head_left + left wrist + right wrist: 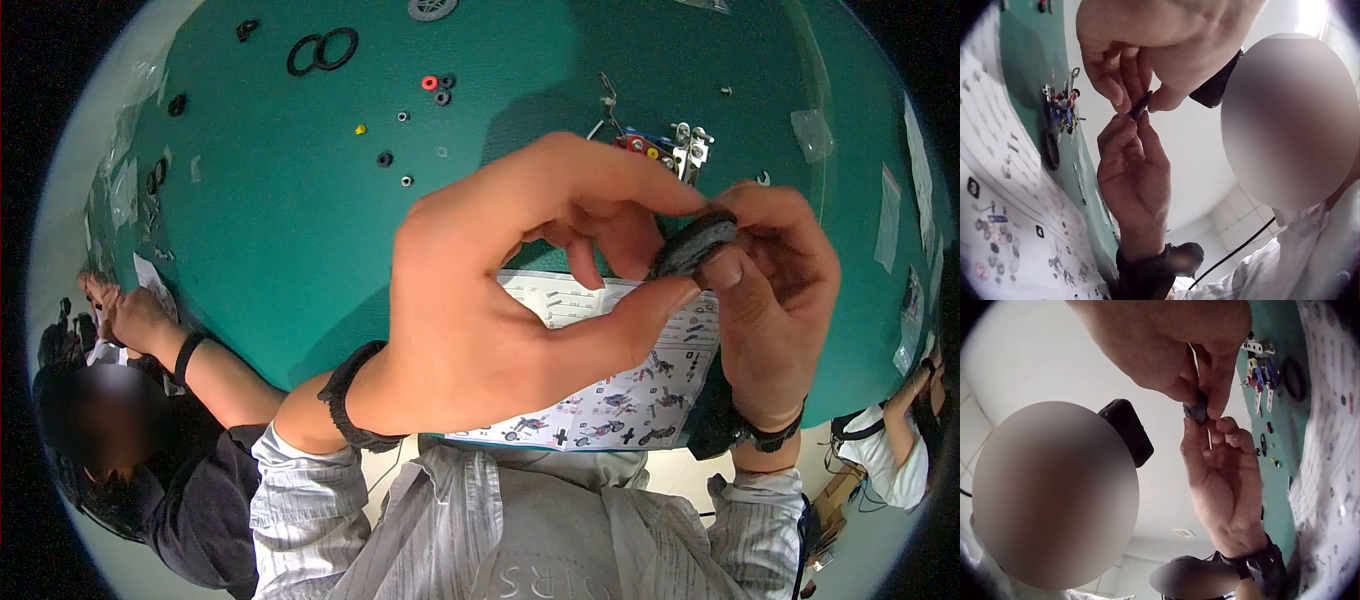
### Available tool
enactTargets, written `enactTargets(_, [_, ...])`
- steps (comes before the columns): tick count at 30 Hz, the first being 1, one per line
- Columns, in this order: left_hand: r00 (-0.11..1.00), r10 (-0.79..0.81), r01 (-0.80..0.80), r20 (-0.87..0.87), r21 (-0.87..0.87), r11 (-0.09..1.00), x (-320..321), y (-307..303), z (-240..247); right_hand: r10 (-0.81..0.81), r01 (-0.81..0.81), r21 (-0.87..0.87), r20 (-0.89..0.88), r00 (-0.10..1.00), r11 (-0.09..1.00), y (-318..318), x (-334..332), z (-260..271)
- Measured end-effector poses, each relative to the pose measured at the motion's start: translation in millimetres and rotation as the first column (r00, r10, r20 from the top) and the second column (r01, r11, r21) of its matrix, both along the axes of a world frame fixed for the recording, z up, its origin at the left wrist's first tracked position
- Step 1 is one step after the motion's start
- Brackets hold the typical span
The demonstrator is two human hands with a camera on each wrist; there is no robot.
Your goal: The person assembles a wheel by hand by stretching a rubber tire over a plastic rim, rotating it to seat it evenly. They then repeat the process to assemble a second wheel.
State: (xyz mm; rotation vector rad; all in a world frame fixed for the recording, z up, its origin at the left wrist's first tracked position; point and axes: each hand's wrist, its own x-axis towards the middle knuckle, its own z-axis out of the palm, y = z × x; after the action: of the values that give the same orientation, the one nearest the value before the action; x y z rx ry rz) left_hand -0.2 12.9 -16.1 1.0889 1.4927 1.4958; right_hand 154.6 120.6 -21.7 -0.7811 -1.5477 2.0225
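Our left hand is nearest to the camera and fills the middle of the head view. Its thumb and forefinger are closed narrowly on the edge of a small black disc. Our right hand holds the same disc from the other side, with the thumb and curled fingers pinching it. So both hands grip this 1 part. It is up in the air above the far right corner of the instruction sheet and does not touch the green tabletop.

Both wrist views show the same thing: the disc sits between the fingertips of the 2 hands, away from everything else.

Just beyond the far edge of the sheet lies a partly built model with metal strips and coloured pieces. Farther beyond the sheet, to the left, we see loose parts: a red ring, some small dark washers near it, and 2 black rubber rings touching each other.

We judge that the work is about in the middle. Some pieces are already joined on the model, but the disc is not yet on it and many parts lie loose. We cannot tell if the disc is 1 piece or 2 pressed together.
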Motion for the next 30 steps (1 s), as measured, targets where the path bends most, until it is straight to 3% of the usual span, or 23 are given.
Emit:
enactTargets(8, [0.994, 0.019, -0.003, -0.111, 0.142, 0.990, -3.4, -1.9, -5.4, -0.027, 0.026, -0.056, -0.027, 0.999, 0.998, -3.8, -1.1, -1.8])
enactTargets(16, [0.984, 0.064, -0.053, -0.165, 0.069, 0.996, -2.2, -1.7, -7.3, -0.014, 0.016, 0.051, -0.039, 0.999, 0.999, -4.7, -1.4, -5.3])
enactTargets(24, [0.998, 0.032, -0.036, -0.052, -0.079, 0.996, -1.1, -3.8, -0.3, -0.019, 0.019, 0.092, -0.004, 1.000, 0.996, -4.7, -2.6, -4.4])
enactTargets(27, [0.990, -0.002, 0.021, 0.140, -0.139, 0.990, 0.4, -1.9, -0.8, -0.023, 0.020, 0.078, 0.034, 0.999, 0.997, -4.3, -4.0, -1.6])
enactTargets(30, [0.980, -0.032, 0.063, 0.198, -0.157, 0.986, -0.1, 0.9, 1.7, -0.007, 0.003, 0.053, 0.068, 0.998, 0.999, -2.2, -3.8, 1.0])
